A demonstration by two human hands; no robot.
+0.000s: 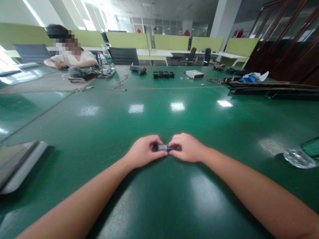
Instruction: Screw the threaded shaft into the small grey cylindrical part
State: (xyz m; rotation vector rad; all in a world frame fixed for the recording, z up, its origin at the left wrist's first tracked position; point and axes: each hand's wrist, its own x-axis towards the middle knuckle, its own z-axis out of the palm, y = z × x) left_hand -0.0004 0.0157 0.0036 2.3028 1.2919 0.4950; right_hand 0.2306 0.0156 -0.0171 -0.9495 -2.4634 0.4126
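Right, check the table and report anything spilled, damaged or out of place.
Nothing looks spilled or damaged on the green table. Most untidy is the crumpled blue-and-white material by the long black strips at far right; it looks like discarded wrapping, though that's a guess.

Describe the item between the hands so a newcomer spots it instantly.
At the green table, find the left hand and right hand close together. Both pinch a small cylinder, grey in the middle with dark ends; it alone sits between these two hands.
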